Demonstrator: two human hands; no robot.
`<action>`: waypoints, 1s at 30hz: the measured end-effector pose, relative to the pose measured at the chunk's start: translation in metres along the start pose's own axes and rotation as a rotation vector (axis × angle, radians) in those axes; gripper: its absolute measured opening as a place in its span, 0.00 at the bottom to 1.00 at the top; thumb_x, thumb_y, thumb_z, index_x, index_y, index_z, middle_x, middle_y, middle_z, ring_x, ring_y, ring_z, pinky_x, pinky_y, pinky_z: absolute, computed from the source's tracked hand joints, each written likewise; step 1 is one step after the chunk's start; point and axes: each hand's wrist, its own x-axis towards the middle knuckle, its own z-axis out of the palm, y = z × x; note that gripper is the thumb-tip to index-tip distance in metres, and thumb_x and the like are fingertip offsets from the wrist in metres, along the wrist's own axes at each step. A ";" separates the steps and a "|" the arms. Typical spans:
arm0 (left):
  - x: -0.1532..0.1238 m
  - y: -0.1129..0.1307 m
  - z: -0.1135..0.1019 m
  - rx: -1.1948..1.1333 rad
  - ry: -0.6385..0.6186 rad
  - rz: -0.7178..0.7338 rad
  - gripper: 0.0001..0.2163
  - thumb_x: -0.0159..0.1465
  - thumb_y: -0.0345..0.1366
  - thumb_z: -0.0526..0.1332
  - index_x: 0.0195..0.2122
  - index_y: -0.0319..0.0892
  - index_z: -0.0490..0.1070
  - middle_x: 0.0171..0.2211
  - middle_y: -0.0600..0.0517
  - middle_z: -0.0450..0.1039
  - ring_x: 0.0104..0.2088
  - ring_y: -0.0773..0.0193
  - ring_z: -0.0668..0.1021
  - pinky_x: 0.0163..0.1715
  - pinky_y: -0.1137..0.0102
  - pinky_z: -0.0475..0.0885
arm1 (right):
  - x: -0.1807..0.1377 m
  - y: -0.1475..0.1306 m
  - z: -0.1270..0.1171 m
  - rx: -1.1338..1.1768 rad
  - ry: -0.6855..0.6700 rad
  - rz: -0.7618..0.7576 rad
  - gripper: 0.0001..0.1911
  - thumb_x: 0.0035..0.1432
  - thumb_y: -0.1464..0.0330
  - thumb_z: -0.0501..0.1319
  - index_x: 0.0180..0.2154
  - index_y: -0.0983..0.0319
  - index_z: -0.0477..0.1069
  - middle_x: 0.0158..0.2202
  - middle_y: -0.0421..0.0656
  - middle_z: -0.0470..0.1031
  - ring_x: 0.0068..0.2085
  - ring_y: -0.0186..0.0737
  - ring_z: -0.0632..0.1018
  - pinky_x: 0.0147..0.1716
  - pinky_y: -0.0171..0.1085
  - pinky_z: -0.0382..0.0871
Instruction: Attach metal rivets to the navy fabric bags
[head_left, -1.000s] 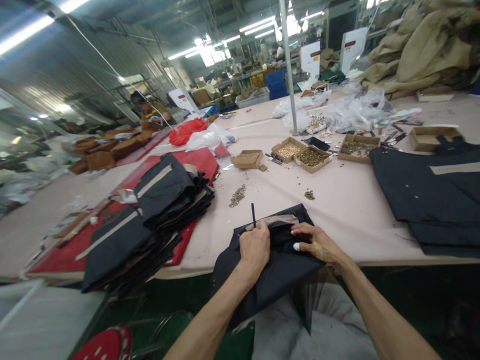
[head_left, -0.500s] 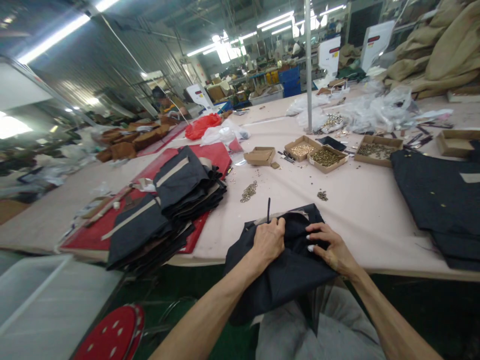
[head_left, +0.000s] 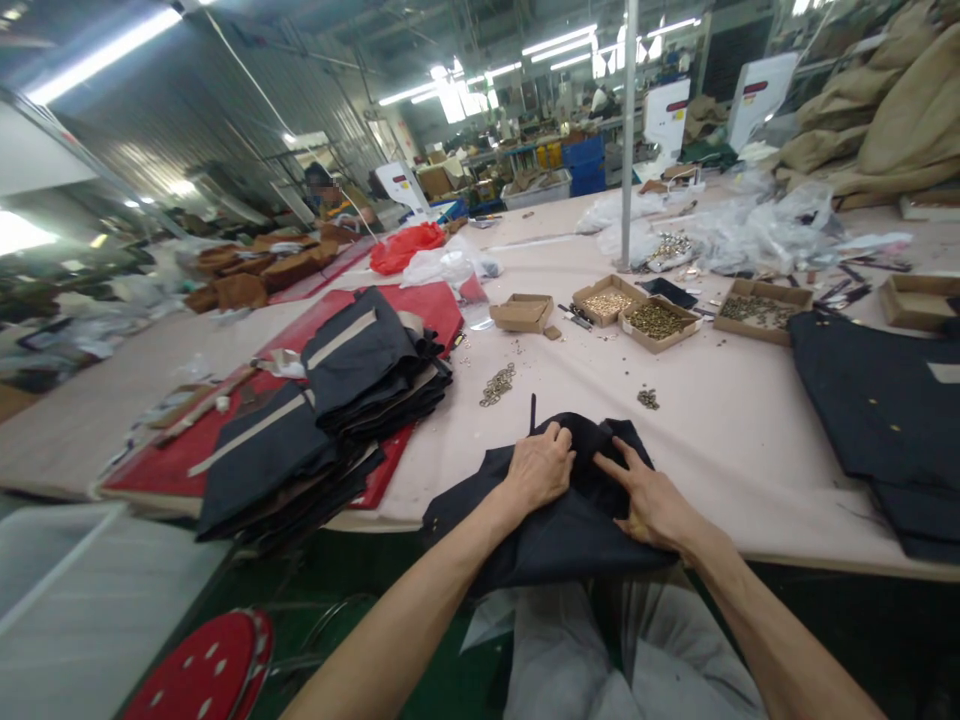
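Note:
A dark navy fabric piece [head_left: 559, 530] lies over the near edge of the pale pink table [head_left: 712, 420] and hangs toward my lap. My left hand [head_left: 538, 468] is closed on the fabric's top fold and also grips a thin black stick-like tool [head_left: 532, 412] that points upward. My right hand [head_left: 651, 500] rests on the fabric just to the right, fingers pressed down on the cloth with the index finger pointing toward my left hand. The two hands almost touch.
A stack of dark fabric pieces [head_left: 330, 410] lies on a red mat [head_left: 420, 310] to the left. Cardboard boxes of metal fittings [head_left: 652, 322] and loose rings [head_left: 498, 384] sit farther back. More dark fabric [head_left: 877, 410] lies at right. A red stool [head_left: 202, 670] stands below left.
The tan edge of the fabric has been folded under and no longer shows. My right hand has slid closer to my left. The view shifted slightly left.

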 end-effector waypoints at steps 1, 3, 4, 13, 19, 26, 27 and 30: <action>-0.003 0.000 -0.001 -0.004 0.001 0.022 0.12 0.70 0.40 0.48 0.47 0.42 0.66 0.46 0.45 0.66 0.42 0.57 0.75 0.42 0.63 0.70 | 0.004 -0.002 0.000 -0.036 -0.006 0.008 0.54 0.42 0.69 0.71 0.68 0.47 0.52 0.72 0.51 0.41 0.44 0.50 0.80 0.42 0.44 0.74; -0.010 0.000 -0.003 0.007 -0.001 0.050 0.14 0.69 0.45 0.50 0.48 0.42 0.65 0.47 0.44 0.65 0.43 0.56 0.74 0.43 0.61 0.70 | 0.011 -0.006 0.001 -0.080 -0.024 0.024 0.57 0.42 0.66 0.72 0.69 0.47 0.47 0.71 0.54 0.42 0.47 0.57 0.79 0.44 0.46 0.72; -0.012 0.000 -0.004 0.020 0.002 0.062 0.15 0.68 0.45 0.53 0.48 0.41 0.65 0.47 0.43 0.65 0.44 0.55 0.74 0.44 0.61 0.71 | 0.014 -0.007 0.001 -0.093 -0.032 0.033 0.58 0.42 0.65 0.72 0.70 0.47 0.45 0.71 0.55 0.41 0.48 0.58 0.79 0.44 0.46 0.72; -0.007 -0.019 0.004 0.072 -0.029 0.299 0.14 0.68 0.29 0.47 0.41 0.40 0.73 0.42 0.40 0.72 0.46 0.52 0.74 0.42 0.60 0.72 | 0.013 -0.009 -0.002 -0.131 -0.097 0.049 0.54 0.47 0.62 0.70 0.70 0.50 0.45 0.72 0.54 0.39 0.52 0.63 0.76 0.46 0.49 0.72; 0.005 -0.018 0.007 -0.098 -0.238 -0.099 0.11 0.60 0.37 0.60 0.39 0.39 0.78 0.38 0.39 0.78 0.42 0.49 0.79 0.43 0.61 0.73 | 0.011 0.001 0.006 -0.087 -0.071 0.053 0.50 0.47 0.64 0.70 0.68 0.54 0.52 0.72 0.50 0.41 0.62 0.60 0.68 0.56 0.51 0.67; -0.015 0.022 0.024 -0.390 -0.021 -0.173 0.14 0.59 0.45 0.63 0.41 0.43 0.79 0.43 0.42 0.76 0.51 0.48 0.74 0.55 0.56 0.66 | 0.017 0.019 0.007 -0.046 0.036 0.003 0.31 0.53 0.70 0.63 0.60 0.59 0.68 0.68 0.47 0.58 0.62 0.52 0.68 0.60 0.48 0.62; -0.019 0.026 0.031 -0.428 0.046 -0.180 0.13 0.58 0.43 0.65 0.40 0.43 0.79 0.47 0.42 0.73 0.54 0.47 0.72 0.58 0.55 0.64 | 0.020 0.019 0.004 -0.072 0.043 -0.001 0.27 0.54 0.72 0.61 0.56 0.59 0.72 0.66 0.46 0.62 0.60 0.51 0.70 0.58 0.46 0.64; -0.030 0.029 0.052 -0.538 0.204 -0.220 0.06 0.56 0.36 0.68 0.35 0.45 0.81 0.54 0.44 0.66 0.56 0.49 0.68 0.59 0.56 0.62 | 0.028 0.018 -0.006 -0.144 0.042 -0.044 0.17 0.54 0.73 0.60 0.44 0.55 0.79 0.58 0.43 0.71 0.51 0.47 0.76 0.51 0.42 0.67</action>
